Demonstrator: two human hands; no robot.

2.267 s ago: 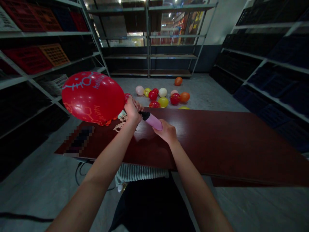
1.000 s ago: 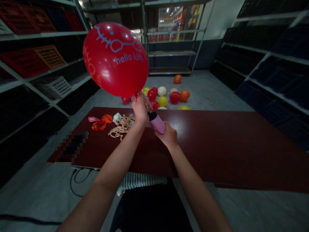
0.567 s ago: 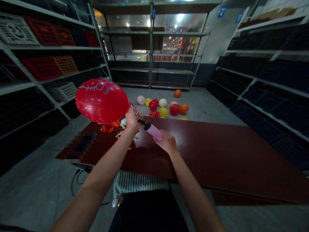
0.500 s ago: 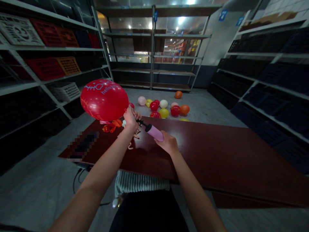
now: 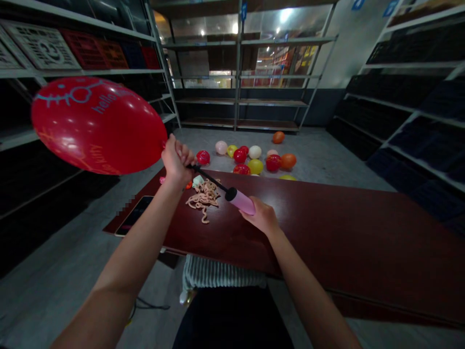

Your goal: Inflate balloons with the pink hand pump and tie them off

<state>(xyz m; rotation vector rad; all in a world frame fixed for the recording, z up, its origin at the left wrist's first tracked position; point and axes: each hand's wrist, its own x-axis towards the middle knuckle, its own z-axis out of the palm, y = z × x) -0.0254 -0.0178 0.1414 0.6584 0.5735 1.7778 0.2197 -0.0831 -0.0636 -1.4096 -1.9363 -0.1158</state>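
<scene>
My left hand (image 5: 176,160) is closed around the neck of a big red inflated balloon (image 5: 96,126) printed with "hello kitty", where it meets the thin black rod (image 5: 207,178) of a hand pump. The balloon bulges out to the left, above the floor. My right hand (image 5: 263,218) grips the pink barrel of the pump (image 5: 241,199), held low over the dark red table (image 5: 345,232). The rod is drawn far out of the barrel.
A heap of pale limp balloons (image 5: 203,196) lies on the table under the pump, a phone (image 5: 134,220) near the left edge. Several inflated balloons (image 5: 254,157) sit on the floor beyond. Metal shelves with crates (image 5: 83,48) line both sides.
The pump rod has been pulled out long, my left hand and the balloon moving up and to the left. The balloon looks larger. The view swung right and the phone is uncovered.
</scene>
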